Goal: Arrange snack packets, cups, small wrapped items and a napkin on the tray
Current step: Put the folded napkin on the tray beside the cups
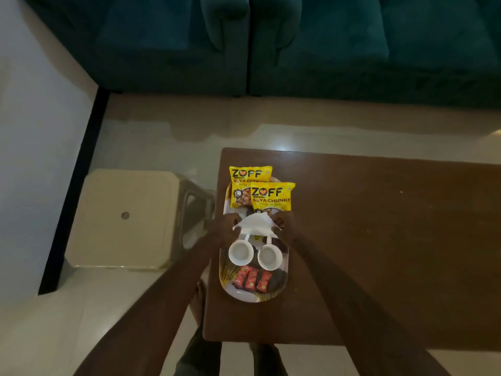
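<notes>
An oval patterned tray (227, 287) lies on the left end of the brown table (379, 240). Two yellow snack packets (250, 176) (271, 196) overlap at its far end. Two white cups (240, 253) (269, 257) with handles stand side by side in the middle. Several red wrapped items (250, 278) lie at the near end. A white napkin (256, 226) is stretched between my left hand (226, 226) and my right hand (284, 223), just above the cups' handles and the nearer packet's lower edge. Each hand pinches one end.
A beige plastic stool (122, 218) stands on the pale floor left of the table. A dark teal sofa (298, 42) runs along the far side. My feet show below the table's near edge.
</notes>
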